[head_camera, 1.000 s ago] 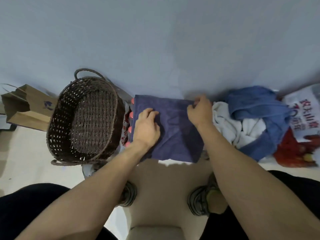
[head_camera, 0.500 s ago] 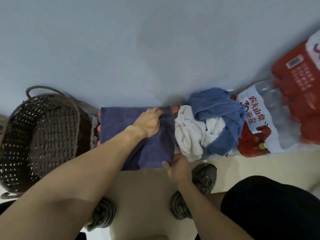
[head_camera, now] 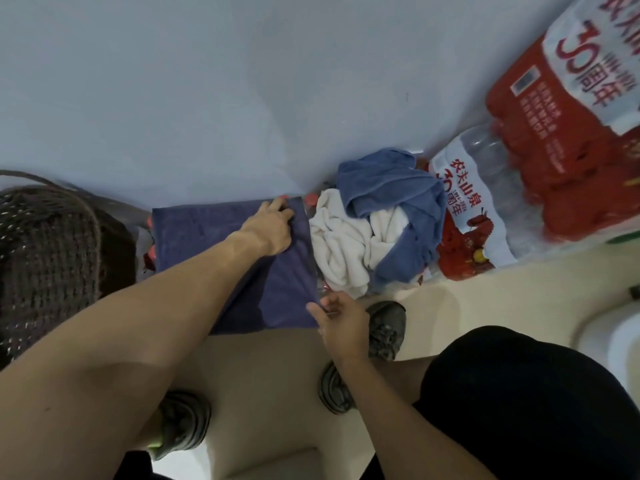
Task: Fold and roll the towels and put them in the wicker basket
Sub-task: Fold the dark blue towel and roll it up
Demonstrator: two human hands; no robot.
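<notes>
step: roll start | towel [head_camera: 277, 292] right edge is pinned by left hand [head_camera: 268, 228], near corner is pinched by right hand [head_camera: 341, 323] | edges are best kept aligned, roll tight

A plain pale blue-grey wall [head_camera: 242, 81] fills the upper part of the view, evenly lit with soft shadow near its base. Below the wall runs a cream floor [head_camera: 485, 306]. Against the wall, at the right, stand shrink-wrapped packs of bottled water [head_camera: 554, 161] in red and white film. Right of the packs, a white rounded object [head_camera: 620, 344] sits at the frame's edge.
</notes>
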